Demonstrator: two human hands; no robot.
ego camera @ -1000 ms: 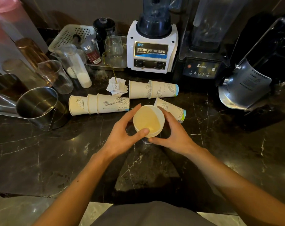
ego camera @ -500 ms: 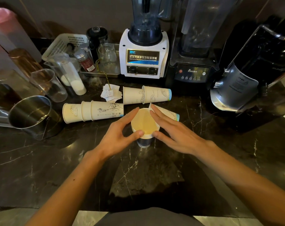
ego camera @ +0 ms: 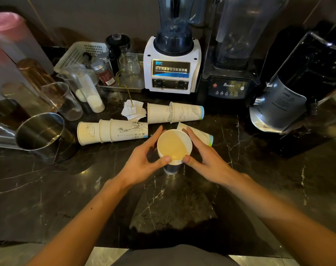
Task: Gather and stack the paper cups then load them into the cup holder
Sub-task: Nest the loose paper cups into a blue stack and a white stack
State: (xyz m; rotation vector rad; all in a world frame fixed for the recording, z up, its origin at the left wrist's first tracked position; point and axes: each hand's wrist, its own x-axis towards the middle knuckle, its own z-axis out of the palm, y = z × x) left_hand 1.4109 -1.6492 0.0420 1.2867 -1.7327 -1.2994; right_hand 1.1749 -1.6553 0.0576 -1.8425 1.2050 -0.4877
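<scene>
Though looser before, hands [ego camera: 142, 164] [ego camera: 208, 163] round cup stack [ego camera: 174, 145]

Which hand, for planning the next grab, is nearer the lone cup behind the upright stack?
Right. The right hand lies beside the lone cup; the left hand sits across the upright stack from it.

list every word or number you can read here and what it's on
"Blenders": front of the black blender base.
"Commercial Fully", rest of the line blurred: panel of the white blender, under a row of Chinese characters too soft to quote.
Too small or blurred to read: print on the paper cups, red jar label, grey machine label, paper slips.
</scene>
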